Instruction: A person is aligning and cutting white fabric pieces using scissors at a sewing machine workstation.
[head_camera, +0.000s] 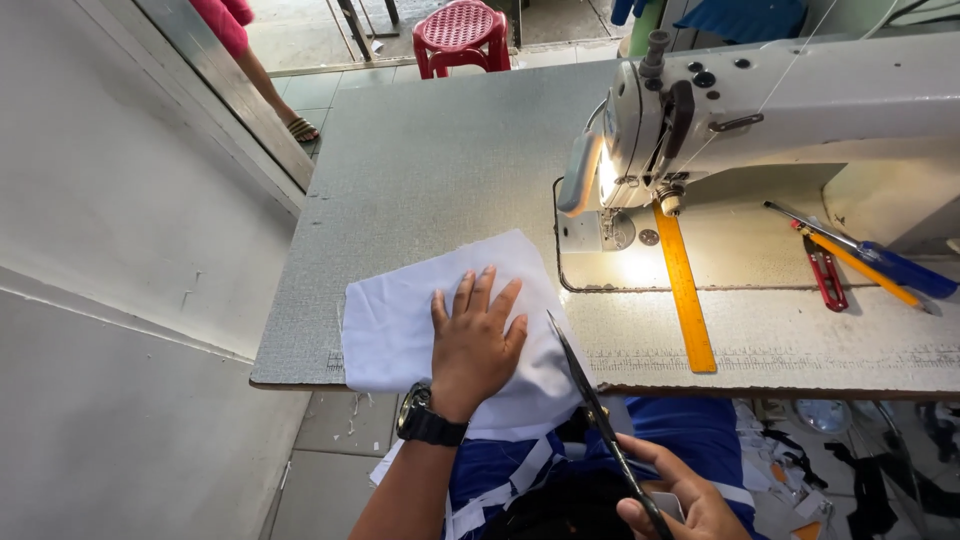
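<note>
My left hand (476, 345) lies flat with fingers spread on a folded white cloth (400, 320) at the front edge of the grey sewing table (440, 160). A black watch is on that wrist. My right hand (680, 500), low at the bottom of the view, grips black scissors (590, 395). Their blades point up and left, and the tip rests at the cloth's right edge. Part of the cloth hangs over the table edge toward my lap.
A white sewing machine (760, 110) with its lamp lit stands at the right. An orange ruler (685, 290), a red thread snipper (826, 275) and a blue-handled tool (880, 260) lie near it. A red plastic stool (460, 35) and another person's leg (270, 90) are beyond the table.
</note>
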